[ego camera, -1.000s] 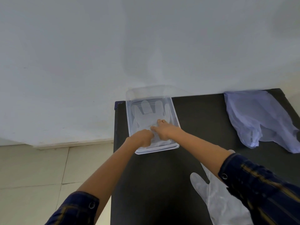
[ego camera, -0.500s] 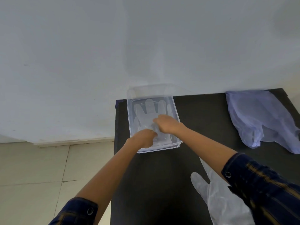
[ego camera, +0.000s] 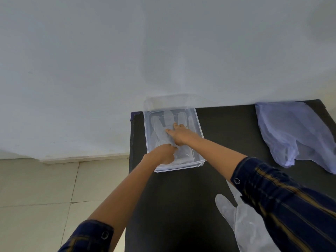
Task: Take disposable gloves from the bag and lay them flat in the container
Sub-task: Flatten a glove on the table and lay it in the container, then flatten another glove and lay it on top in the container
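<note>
- Here, a person's two bare hands work inside a clear plastic container (ego camera: 197, 124) that sits at the far left corner of a black counter (ego camera: 181, 197), against a pale wall.
- The right hand (ego camera: 179, 134) lies open and flat, palm down, pressing a translucent disposable glove (ego camera: 168, 118) against the container floor; its grip holds nothing, only pushes.
- The left hand (ego camera: 162, 154) is curled at the near end of the container, on the glove's cuff; whether it pinches the film or merely pins it cannot be told.
- The step in hand appears to be smoothing. Done well, it likely means anchoring the cuff with the left hand while the right sweeps toward the glove's fingers, easing out air and creases without dragging the thin film out of line.
- The light plastic may cling to skin, so a slow, straight lift of the palms would probably keep it flat.
- Count: one container; one glove plainly seen in it, with any layers beneath impossible to separate by eye; one more loose glove (ego camera: 241, 226) lying on the counter near the right sleeve; one pale blue bag (ego camera: 294, 135), crumpled, at the far right.
</note>
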